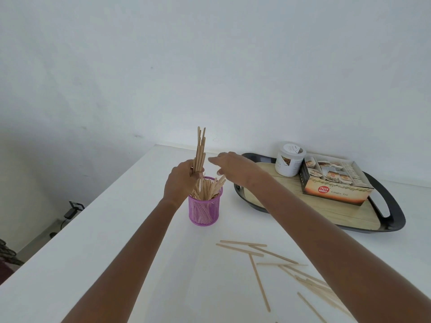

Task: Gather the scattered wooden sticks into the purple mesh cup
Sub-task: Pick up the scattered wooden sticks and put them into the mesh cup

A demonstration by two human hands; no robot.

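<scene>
The left hand (183,178) is clenched around the lower part of a bundle of thin pale wooden sticks (200,150), which it holds upright with the bottom ends just above the mouth of the small round purple mesh cup (205,210). The cup stands on the white desk (116,252), about midway across and towards the far edge. It is already crowded with leaning sticks (207,190) that fan out to the right above its rim. The right hand (233,166) hovers over the cup beside the bundle, fingers stretched out and grasping nothing.

More loose wooden sticks (259,282) lie crossed over one another towards the near right corner of the desk, partly under the right forearm. By the far right edge sits a black-rimmed tray with a wood-pattern base (338,210), carrying a white plastic jar (289,159) and an open cardboard box of ginger tea sachets (335,190).

The main risk, as I judge it, is the crowded cup. If the bundle is let go from this height, its ends may strike the leaning sticks, bounce and spill back onto the desk. Pushing it down at an angle could tip the cup, which looks light. The right forearm could also brush the loose sticks towards the near edge.
</scene>
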